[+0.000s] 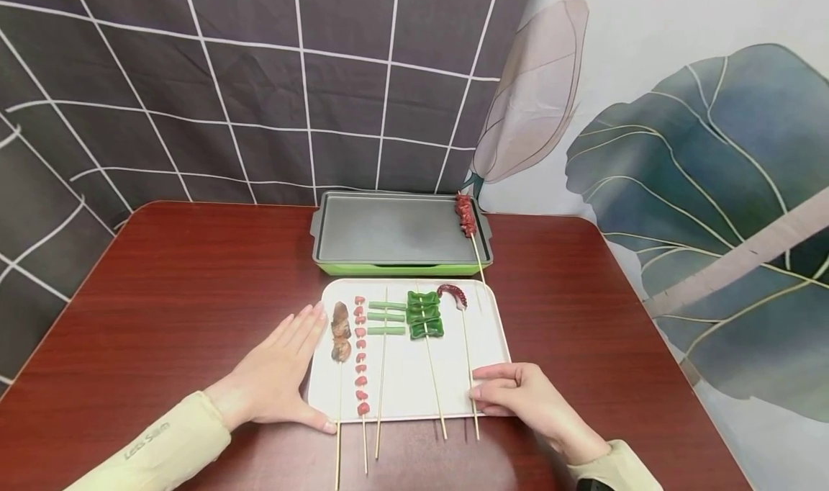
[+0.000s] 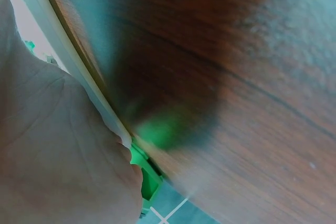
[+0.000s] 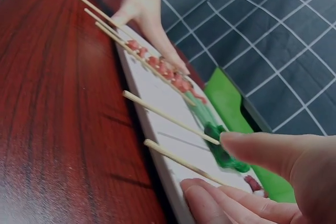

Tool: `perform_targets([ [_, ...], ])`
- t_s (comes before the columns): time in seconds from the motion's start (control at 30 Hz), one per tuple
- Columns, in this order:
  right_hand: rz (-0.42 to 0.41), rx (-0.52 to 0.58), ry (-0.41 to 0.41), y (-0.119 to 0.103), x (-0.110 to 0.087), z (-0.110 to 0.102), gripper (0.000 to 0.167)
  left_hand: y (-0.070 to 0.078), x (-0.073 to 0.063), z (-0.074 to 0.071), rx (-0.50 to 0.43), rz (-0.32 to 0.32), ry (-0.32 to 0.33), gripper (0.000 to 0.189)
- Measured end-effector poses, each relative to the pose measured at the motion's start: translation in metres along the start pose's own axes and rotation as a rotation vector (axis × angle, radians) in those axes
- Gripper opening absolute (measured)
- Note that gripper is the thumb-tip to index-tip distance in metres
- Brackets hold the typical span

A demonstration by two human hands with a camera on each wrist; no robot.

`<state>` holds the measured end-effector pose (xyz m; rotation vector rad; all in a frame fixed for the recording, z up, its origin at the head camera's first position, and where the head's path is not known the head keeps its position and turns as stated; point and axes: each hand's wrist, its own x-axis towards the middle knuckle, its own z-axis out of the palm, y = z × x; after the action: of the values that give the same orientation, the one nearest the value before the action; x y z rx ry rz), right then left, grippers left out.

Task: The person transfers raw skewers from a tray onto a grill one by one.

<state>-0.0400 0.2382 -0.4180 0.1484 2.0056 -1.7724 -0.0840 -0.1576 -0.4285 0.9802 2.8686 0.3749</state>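
Note:
My left hand (image 1: pixel 278 368) lies with spread fingers along the left edge of a white tray (image 1: pixel 388 397), thumb by the stick of a skewer of brown pieces (image 1: pixel 340 332). The left wrist view shows the palm (image 2: pixel 68 145) against the tray's side. My right hand (image 1: pixel 524 397) is at the tray's front right, around the stick of a dark red tentacle skewer (image 1: pixel 451 293). In the right wrist view its fingers are parted, with that stick (image 3: pixel 184 164) between them. Nearby lie a green pepper skewer (image 1: pixel 424 317), a green bean skewer (image 1: pixel 386 317) and a skewer of small red pieces (image 1: pixel 361 358).
Behind the tray stands a flat grey grill plate (image 1: pixel 388 224) on a green base (image 1: pixel 401 269). A red meat skewer (image 1: pixel 465 216) lies on its right end, the stick reaching over the tray. The table (image 1: pixel 194 296) is reddish wood, with a dark checked cloth (image 1: pixel 259 80) behind it.

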Motion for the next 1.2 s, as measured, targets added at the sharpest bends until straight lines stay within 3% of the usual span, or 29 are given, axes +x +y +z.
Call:
perform_targets([
  [0.47, -0.029, -0.011, -0.014, 0.001, -0.002, 0.000, 0.046, 0.000, -0.001, 0.002, 0.002, -0.002, 0.010, 0.150],
  [0.7, 0.013, 0.017, -0.013, -0.001, -0.008, -0.008, 0.046, 0.000, 0.000, 0.003, 0.003, -0.006, 0.004, 0.151],
  [0.93, 0.001, 0.048, -0.081, 0.003, -0.014, -0.017, 0.053, 0.001, 0.000, 0.003, 0.015, -0.005, 0.002, 0.151],
  [1.2, 0.016, 0.142, -0.145, 0.009, -0.017, -0.024, 0.046, 0.000, 0.000, 0.003, 0.019, -0.002, 0.005, 0.151],
])
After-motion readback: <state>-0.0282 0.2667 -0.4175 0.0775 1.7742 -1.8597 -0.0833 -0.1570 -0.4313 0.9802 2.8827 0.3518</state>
